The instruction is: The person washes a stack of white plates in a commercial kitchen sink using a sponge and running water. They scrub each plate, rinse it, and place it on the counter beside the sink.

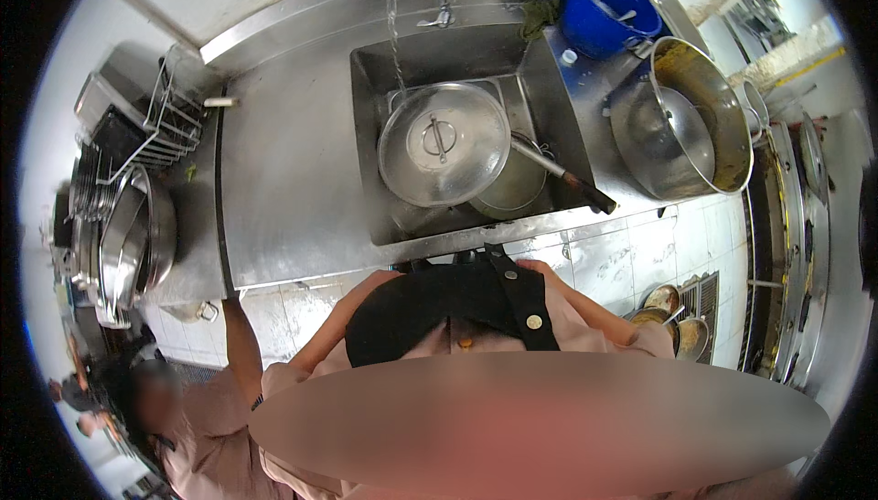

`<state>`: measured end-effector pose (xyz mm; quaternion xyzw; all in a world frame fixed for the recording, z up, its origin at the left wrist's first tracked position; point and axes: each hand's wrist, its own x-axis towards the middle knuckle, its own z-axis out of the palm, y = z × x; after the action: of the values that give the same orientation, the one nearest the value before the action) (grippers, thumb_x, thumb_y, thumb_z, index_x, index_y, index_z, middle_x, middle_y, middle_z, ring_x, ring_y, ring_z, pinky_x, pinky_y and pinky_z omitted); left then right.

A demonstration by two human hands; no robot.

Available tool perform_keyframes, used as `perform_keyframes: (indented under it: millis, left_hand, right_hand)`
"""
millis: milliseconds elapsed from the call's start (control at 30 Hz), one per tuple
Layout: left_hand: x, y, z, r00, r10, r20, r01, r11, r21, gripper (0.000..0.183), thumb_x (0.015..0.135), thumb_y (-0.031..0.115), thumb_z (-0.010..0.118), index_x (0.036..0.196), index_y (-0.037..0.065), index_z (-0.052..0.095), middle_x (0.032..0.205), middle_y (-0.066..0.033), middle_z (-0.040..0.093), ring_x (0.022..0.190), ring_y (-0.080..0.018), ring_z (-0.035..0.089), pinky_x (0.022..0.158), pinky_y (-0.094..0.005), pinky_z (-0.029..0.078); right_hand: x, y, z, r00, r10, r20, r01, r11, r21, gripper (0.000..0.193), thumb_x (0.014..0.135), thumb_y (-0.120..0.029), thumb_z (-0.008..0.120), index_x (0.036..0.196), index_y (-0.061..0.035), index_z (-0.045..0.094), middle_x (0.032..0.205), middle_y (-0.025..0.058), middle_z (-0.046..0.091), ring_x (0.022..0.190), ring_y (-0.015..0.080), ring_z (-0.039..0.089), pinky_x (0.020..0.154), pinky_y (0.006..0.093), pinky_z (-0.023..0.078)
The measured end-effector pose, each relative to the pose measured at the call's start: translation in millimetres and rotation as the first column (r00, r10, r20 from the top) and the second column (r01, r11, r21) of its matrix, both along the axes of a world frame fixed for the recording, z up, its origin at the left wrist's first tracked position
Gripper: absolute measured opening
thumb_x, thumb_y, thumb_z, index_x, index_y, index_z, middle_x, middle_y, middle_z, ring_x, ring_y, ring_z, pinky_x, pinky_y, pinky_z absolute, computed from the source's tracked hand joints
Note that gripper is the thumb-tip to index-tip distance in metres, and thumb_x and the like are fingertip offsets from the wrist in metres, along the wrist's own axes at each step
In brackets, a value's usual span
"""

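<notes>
My left forearm (340, 319) and my right forearm (585, 306) reach in from either side of my black apron (412, 308). Both hands are behind its bib, close to the sink's front edge, and their fingers are hidden. In the steel sink (567, 148) lies a round metal lid (412, 166) with a loop handle. It partly covers a metal pot (514, 184). A dark-ended long handle (558, 171) sticks out past the sink's right front edge. Water runs from the curved faucet (443, 15) down beside the lid.
Right of the sink stand a large stockpot (739, 125) and a blue bucket (594, 29). Steel bowls (160, 235) and a wire rack (165, 134) occupy the left side. Another person's arm (241, 344) reaches the counter's left front edge. Pans (660, 299) rest on the floor.
</notes>
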<state>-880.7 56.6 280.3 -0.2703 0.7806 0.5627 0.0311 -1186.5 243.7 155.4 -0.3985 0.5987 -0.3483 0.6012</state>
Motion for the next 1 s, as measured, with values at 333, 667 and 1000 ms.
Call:
perform_keyframes:
  millis: [333,667,1000]
  left_hand:
    - [34.5,28.0,-11.4,0.987,0.161,0.023,-0.161,0.987,-0.020,0.027,0.080,0.015,0.055,0.104,0.002,0.059,0.095,-0.0120,0.063,0.088,-0.0223,0.059,0.080,-0.0329,0.044]
    - [67.4,23.5,-6.0,0.984,0.153,0.086,-0.151,0.988,-0.027,0.028,0.079,0.015,0.055,0.104,0.003,0.059,0.093,-0.0130,0.063,0.086,-0.0237,0.060,0.079,-0.0330,0.045]
    - [96.0,9.1,-7.2,0.969,0.018,0.245,-0.025,0.999,0.024,0.029,0.078,0.016,0.056,0.104,0.003,0.060,0.091,-0.0140,0.064,0.084,-0.0251,0.061,0.078,-0.0332,0.045]
  right_hand:
    - [21.3,-22.4,6.0,0.959,0.209,-0.189,-0.264,0.899,-0.348,0.033,0.076,-0.015,0.057,0.105,0.0002,0.057,0.102,0.0192,0.058,0.094,0.0325,0.056,0.084,0.0333,0.042]
    - [19.0,-34.7,118.1,0.662,0.683,-0.309,-0.729,0.682,-0.054,0.026,0.076,-0.010,0.056,0.099,0.0008,0.059,0.092,0.0134,0.063,0.084,0.0253,0.060,0.078,0.0350,0.046]
    - [59.1,-62.7,67.1,0.668,0.625,-0.404,-0.704,0.706,-0.073,0.022,0.076,-0.010,0.056,0.095,0.0006,0.059,0.084,0.0119,0.064,0.076,0.0221,0.061,0.072,0.0339,0.048]
